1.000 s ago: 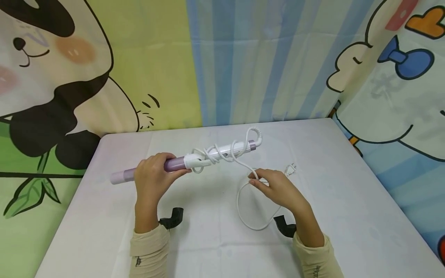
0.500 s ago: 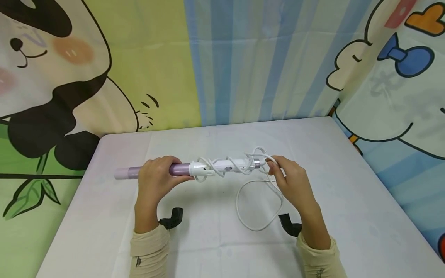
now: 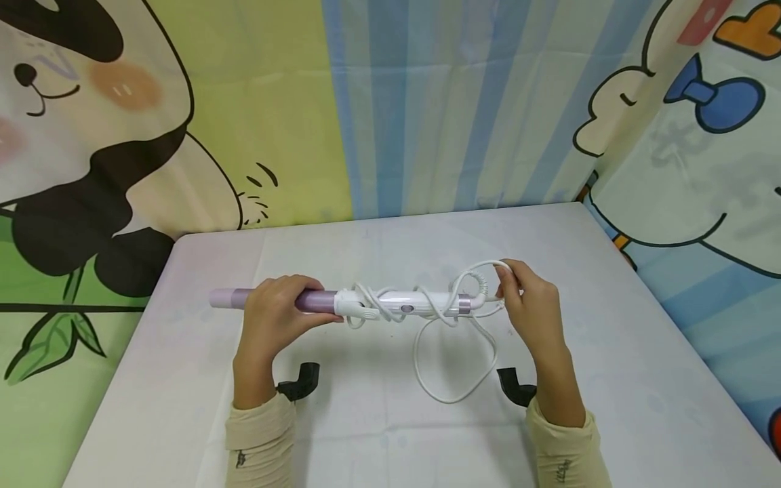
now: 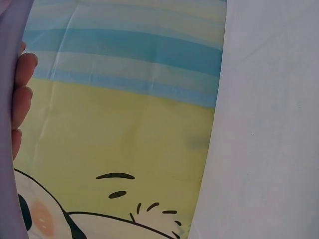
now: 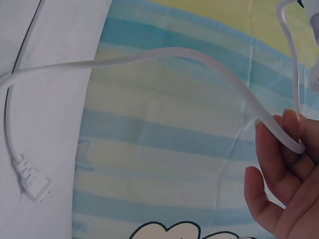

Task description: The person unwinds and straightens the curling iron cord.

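Observation:
A curling iron (image 3: 390, 303), white at the handle and purple along the barrel, is held level above the table in the head view. My left hand (image 3: 274, 312) grips its barrel, fingers behind and thumb in front. In the left wrist view the purple barrel (image 4: 7, 109) runs along the left edge, with fingertips (image 4: 24, 104) showing past it. White cord (image 3: 495, 262) winds loosely around the handle. Beyond the handle's right end, my right hand (image 3: 533, 312) pinches this cord. The plug (image 5: 35, 185) lies on the table in the right wrist view.
A white-covered table (image 3: 378, 447) spreads beneath both hands, and a loop of cord hangs or lies in front of the handle. Printed cartoon cloth (image 3: 396, 102) stands behind the table's back edge. Black curved pieces (image 3: 300, 383) sit beside both wrists.
My right hand has moved right and up, carrying the cord past the handle's end. The curling iron has tipped from slanted to about level and shifted slightly right. My left hand keeps its grip.

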Demonstrator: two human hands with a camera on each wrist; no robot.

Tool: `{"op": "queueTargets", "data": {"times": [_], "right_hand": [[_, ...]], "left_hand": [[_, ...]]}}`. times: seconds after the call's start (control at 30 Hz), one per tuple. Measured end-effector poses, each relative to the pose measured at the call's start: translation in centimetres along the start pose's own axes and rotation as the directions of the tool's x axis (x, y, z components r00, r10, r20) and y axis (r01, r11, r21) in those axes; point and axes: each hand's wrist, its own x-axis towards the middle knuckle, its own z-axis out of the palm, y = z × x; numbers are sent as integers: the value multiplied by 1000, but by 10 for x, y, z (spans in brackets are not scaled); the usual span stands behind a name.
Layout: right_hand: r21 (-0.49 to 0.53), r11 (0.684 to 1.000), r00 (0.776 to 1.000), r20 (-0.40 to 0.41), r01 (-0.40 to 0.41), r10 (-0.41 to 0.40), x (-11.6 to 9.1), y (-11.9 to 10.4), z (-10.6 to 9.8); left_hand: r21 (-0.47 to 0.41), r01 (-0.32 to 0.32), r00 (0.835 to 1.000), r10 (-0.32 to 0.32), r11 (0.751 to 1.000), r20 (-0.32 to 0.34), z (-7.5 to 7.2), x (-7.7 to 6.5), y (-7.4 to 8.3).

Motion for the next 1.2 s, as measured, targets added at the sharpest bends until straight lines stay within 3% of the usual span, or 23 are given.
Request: {"op": "queueTargets", "data": {"times": [0.13, 0.33, 0.4, 0.57, 0.63, 0.7, 0.8, 0.87, 0.9, 0.97, 1.03, 1.1, 1.2], "right_hand": [[-31, 995, 982, 166, -90, 94, -1, 2, -1], [-56, 988, 916, 369, -144, 155, -1, -3, 6], [-60, 991, 880, 456, -118, 132, -2, -7, 9], [-4, 999, 744, 667, -46, 37, -6, -18, 10], [-25, 999, 725, 687, -45, 50, -8, -23, 7], [-94, 995, 760, 643, -37, 89, -8, -28, 3], [-185, 982, 877, 464, -39, 122, -9, -31, -6], [-168, 985, 956, 284, -25, 73, -10, -31, -8], [-125, 992, 980, 196, -4, 29, -10, -32, -8], [-29, 996, 995, 56, 88, -87, -11, -33, -5], [37, 980, 981, 3, 195, -196, -11, -35, 3], [89, 961, 963, 28, 263, -267, -12, -39, 12], [122, 952, 945, 138, 281, -297, -13, -43, 25]], "left_hand": [[4, 8, 999, -8, 1000, -53, 0, 0, -2], [53, 111, 985, -103, 992, -138, -2, -1, -4], [68, 153, 975, -139, 986, -174, -3, -2, -5], [89, 208, 951, -180, 974, -253, -4, -2, -8], [92, 214, 946, -183, 973, -266, -4, -1, -9], [89, 220, 943, -188, 971, -276, -4, 0, -8], [80, 220, 939, -189, 972, -288, -4, 3, -4], [82, 213, 938, -181, 974, -295, -3, 5, -1], [83, 207, 939, -174, 975, -297, -3, 6, 1], [86, 193, 941, -160, 977, -299, -2, 8, 5], [93, 179, 946, -145, 979, -291, -1, 9, 8], [94, 164, 949, -131, 982, -285, 1, 10, 11], [100, 146, 956, -114, 984, -272, 2, 10, 15]]}}
